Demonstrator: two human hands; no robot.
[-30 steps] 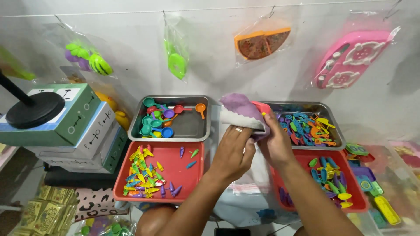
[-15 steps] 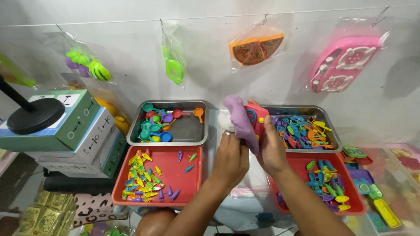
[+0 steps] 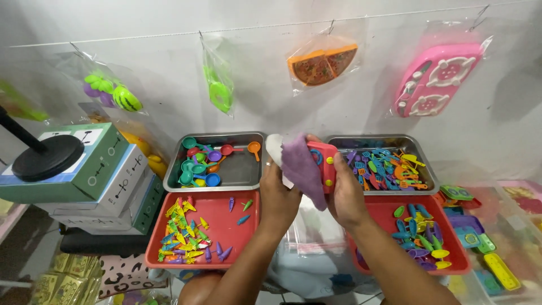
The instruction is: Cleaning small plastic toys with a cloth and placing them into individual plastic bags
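We see a red toy (image 3: 323,164) held upright between both hands above the trays: the right hand (image 3: 345,195) closed around it, the left hand (image 3: 278,195) pressing a purple cloth (image 3: 302,169) on it. Metal trays (image 3: 248,175) and red trays (image 3: 226,217) sit below a white wall (image 3: 169,22) hung with bagged toys (image 3: 322,62).

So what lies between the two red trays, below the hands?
In the head view, a clear plastic bag with a red strip lies between the left red tray and the right red tray, below both hands.

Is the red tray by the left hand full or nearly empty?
Partly filled: the red tray holds small toys heaped at its left, with bare red bottom near the left hand.
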